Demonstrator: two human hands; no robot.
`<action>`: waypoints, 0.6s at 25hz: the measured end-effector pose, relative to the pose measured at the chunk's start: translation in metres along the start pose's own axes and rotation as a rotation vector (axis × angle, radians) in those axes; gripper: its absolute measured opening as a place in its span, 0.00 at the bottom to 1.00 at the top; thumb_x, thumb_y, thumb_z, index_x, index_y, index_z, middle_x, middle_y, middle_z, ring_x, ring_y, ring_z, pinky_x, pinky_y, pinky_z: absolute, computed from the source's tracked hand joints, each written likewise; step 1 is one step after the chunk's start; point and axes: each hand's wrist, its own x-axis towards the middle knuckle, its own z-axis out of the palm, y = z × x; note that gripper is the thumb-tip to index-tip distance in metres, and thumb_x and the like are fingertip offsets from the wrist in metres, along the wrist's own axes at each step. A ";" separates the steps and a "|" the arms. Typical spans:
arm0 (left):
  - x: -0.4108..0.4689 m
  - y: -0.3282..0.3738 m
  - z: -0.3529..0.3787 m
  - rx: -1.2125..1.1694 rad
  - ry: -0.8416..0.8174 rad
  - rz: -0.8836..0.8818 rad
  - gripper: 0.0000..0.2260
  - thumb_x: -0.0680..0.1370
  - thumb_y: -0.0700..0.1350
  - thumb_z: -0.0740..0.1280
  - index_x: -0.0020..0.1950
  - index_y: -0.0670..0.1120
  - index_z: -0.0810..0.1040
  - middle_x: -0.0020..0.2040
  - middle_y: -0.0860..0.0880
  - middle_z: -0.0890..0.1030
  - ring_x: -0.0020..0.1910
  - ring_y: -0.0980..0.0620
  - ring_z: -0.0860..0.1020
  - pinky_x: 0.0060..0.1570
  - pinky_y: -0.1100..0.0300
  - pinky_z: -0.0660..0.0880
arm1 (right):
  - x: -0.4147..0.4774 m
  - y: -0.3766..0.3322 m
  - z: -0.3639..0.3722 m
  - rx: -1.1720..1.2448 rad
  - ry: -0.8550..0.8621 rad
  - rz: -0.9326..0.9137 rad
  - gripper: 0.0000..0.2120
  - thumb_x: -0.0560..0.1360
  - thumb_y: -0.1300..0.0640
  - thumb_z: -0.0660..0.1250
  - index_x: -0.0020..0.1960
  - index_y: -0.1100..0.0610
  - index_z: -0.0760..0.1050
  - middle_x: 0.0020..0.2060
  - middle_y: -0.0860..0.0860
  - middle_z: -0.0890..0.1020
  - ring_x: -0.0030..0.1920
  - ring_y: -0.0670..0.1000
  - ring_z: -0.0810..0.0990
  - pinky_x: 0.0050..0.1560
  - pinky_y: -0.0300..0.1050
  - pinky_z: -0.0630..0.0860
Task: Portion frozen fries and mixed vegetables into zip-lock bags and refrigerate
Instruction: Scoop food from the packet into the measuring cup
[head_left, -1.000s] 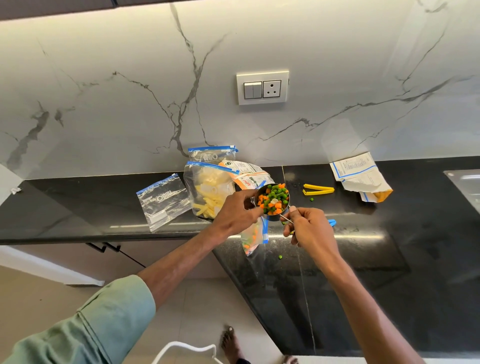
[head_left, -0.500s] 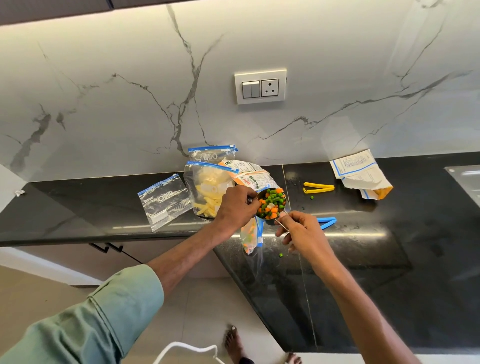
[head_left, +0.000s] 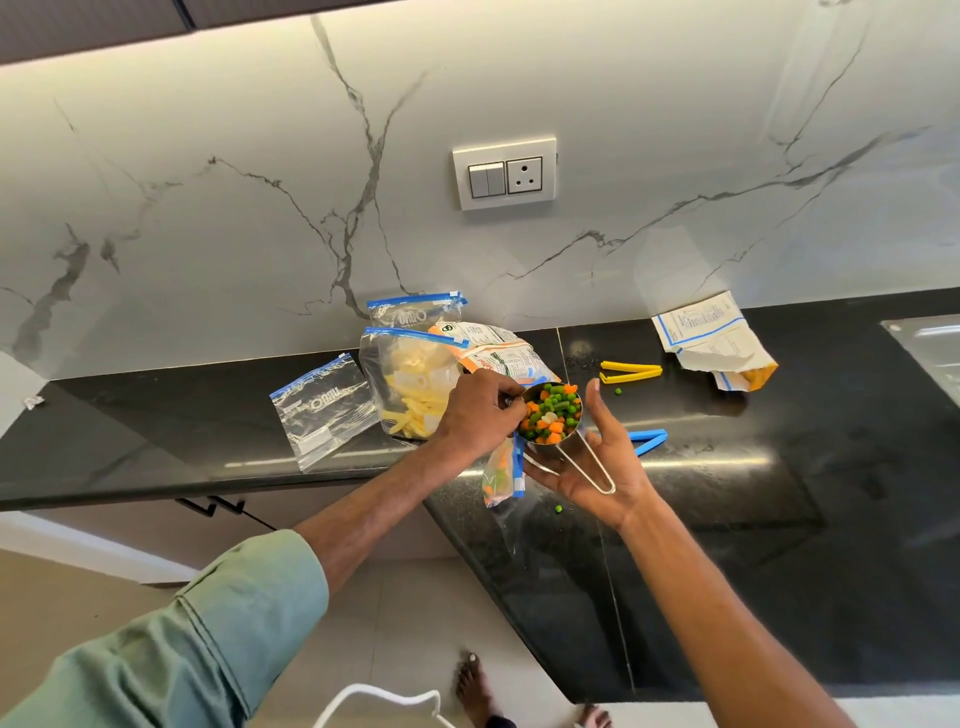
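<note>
Over the table's (head_left: 727, 493) front edge, the right hand (head_left: 597, 467) lies spread, palm up, under the measuring cup (head_left: 550, 445) of mixed vegetables (head_left: 551, 413). The left hand (head_left: 475, 421) curls at the cup's rim, pinching the zip-lock bag (head_left: 500, 475) that hangs below it.

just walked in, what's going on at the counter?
A person is portioning mixed vegetables. The right hand, open palm up, supports a metal measuring cup full of them. The left hand, fingers curled at the cup's rim, seems to hold a part-filled zip-lock bag hanging below. A bag of fries and an empty bag lie on the counter.
</note>
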 end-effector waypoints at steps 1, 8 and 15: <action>-0.001 0.002 0.000 0.006 -0.011 0.004 0.11 0.77 0.42 0.70 0.57 0.45 0.87 0.51 0.48 0.88 0.48 0.55 0.83 0.49 0.55 0.82 | 0.003 0.000 0.003 0.017 -0.005 -0.001 0.40 0.77 0.28 0.63 0.76 0.57 0.73 0.66 0.61 0.81 0.62 0.60 0.83 0.65 0.60 0.79; 0.004 0.002 -0.005 0.012 -0.099 -0.006 0.11 0.78 0.43 0.72 0.59 0.46 0.86 0.50 0.49 0.87 0.39 0.62 0.79 0.37 0.75 0.71 | 0.018 -0.004 0.000 -0.017 0.031 -0.012 0.36 0.77 0.30 0.65 0.74 0.54 0.76 0.70 0.62 0.79 0.66 0.61 0.80 0.69 0.64 0.75; 0.007 0.007 -0.013 0.008 -0.110 -0.024 0.13 0.75 0.41 0.75 0.60 0.44 0.85 0.53 0.47 0.87 0.36 0.62 0.80 0.36 0.77 0.73 | 0.020 -0.015 0.010 -0.210 0.151 -0.062 0.31 0.80 0.33 0.63 0.68 0.58 0.79 0.54 0.58 0.86 0.46 0.54 0.87 0.39 0.45 0.83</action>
